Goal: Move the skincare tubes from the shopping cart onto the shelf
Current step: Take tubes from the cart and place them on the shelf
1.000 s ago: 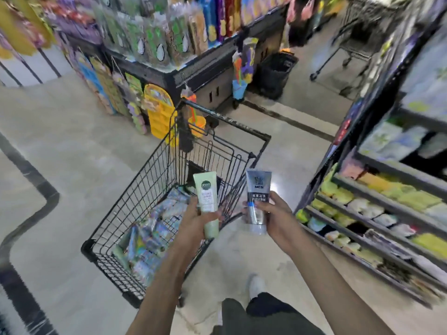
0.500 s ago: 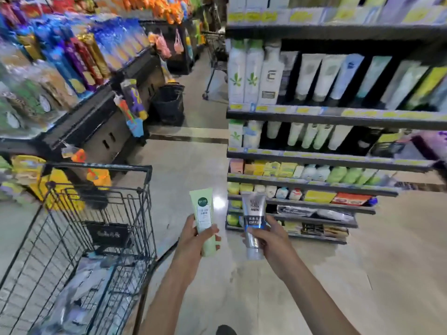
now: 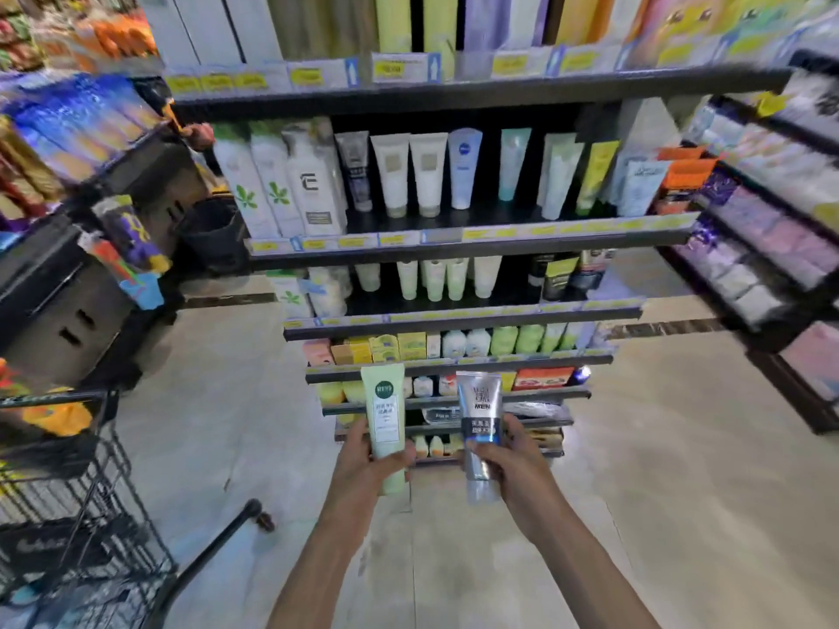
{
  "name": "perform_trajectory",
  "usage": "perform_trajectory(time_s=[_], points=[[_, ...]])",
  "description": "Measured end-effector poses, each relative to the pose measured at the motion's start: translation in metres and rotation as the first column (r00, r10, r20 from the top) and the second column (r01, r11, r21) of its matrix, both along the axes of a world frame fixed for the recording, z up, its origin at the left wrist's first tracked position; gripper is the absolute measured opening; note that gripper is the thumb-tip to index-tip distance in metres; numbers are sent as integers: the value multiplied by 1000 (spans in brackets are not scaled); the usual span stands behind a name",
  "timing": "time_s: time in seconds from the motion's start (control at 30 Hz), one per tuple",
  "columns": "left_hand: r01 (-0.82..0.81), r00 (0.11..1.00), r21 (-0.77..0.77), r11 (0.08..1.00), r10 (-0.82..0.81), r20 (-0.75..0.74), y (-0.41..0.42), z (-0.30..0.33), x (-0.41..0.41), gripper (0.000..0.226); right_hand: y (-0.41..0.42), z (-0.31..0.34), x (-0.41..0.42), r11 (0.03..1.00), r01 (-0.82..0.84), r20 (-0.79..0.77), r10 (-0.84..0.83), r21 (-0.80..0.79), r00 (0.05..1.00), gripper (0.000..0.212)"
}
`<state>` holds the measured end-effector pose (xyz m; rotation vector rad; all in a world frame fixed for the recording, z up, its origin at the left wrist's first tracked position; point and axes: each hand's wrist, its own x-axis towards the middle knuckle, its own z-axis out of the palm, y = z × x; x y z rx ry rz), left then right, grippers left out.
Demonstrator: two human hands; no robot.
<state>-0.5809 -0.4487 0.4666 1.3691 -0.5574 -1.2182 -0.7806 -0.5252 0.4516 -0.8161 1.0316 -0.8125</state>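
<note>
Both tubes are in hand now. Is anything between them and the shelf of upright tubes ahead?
Nothing visible. The left hand grips the green tube, the right hand the silver tube. Only open floor lies before the shelf; the shopping cart stands off left.

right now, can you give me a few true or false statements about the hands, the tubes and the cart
1. The left hand holds a pale green tube. True.
2. The right hand is empty. False: it grips a silver tube marked MEN.
3. Both tubes already stand on the shelf unit. False: both are in the hands, held up in front of the shelves.
4. The shopping cart is at the lower left of the view. True.
5. The shelf with white tubes at eye level is bare. False: it carries a row of tubes and bottles.
</note>
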Motion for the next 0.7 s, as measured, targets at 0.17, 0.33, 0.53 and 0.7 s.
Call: perform_trajectory(time_s=[0.17,0.33,0.53,0.7], points=[[29,1000,-8,1000,-29,5,-36,10,-26,74,-35,2,-25,1000,24,12,-24,-8,1000,46],[19,1000,-45,999,-19,13,-73,24,-27,55,-70,19,-20,1000,5,56,-4,-22,998,46],[-45,999,-107,993,45,-2,-120,37,-4,54,-123,42,16,996,-48,45,51,-75,998,47],[-97,995,-150,984,97,-6,-152,37,18,59,-170,65,54,975,-122,-23,119,-185,993,46]])
